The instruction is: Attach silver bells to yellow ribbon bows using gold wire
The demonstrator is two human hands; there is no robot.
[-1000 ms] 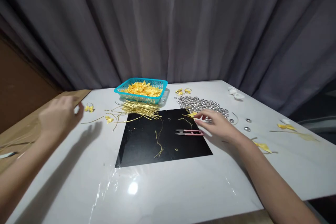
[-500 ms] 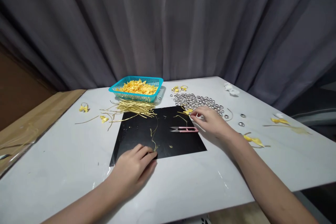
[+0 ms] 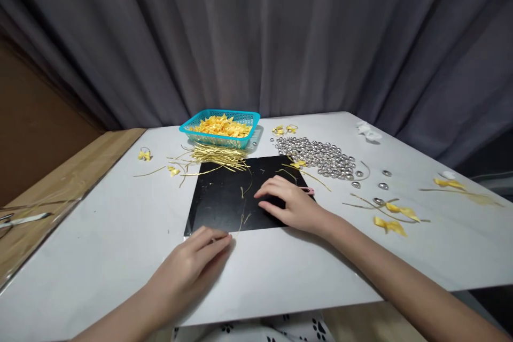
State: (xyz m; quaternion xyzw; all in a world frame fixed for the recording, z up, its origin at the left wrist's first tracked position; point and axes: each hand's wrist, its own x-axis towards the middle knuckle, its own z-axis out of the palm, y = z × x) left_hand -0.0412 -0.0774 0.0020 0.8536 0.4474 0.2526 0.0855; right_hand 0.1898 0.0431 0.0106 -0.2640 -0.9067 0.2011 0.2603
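Observation:
My left hand (image 3: pixel 192 262) rests at the front edge of the black mat (image 3: pixel 218 208), fingers pressed together; what they hold, if anything, is hidden. Beside its fingertips runs a thin gold cord end (image 3: pixel 241 220). Over the mat's right part is my right hand (image 3: pixel 290 202), thumb and fingers apart with nothing between them. It covers most of the pink thread snips, whose handle end (image 3: pixel 308 191) shows behind it. A yellow ribbon bow (image 3: pixel 298 164) and a gold cord (image 3: pixel 316 177) lie at the mat's far right corner.
A blue basket (image 3: pixel 240 142) of yellow bows stands at the back, gold cords (image 3: pixel 220 155) bundled before it. Silver beads (image 3: pixel 320 155) are heaped at right. Loose bows (image 3: pixel 390 226) lie farther right. Finished-looking bow loops (image 3: pixel 145 154) sit left and back. Cardboard (image 3: pixel 72 179) borders the left side.
My right hand has come left and nearer, from the bow by the beads to over the mat, and its fingers have spread. A cord now lies across the mat's right corner. The view has shifted.

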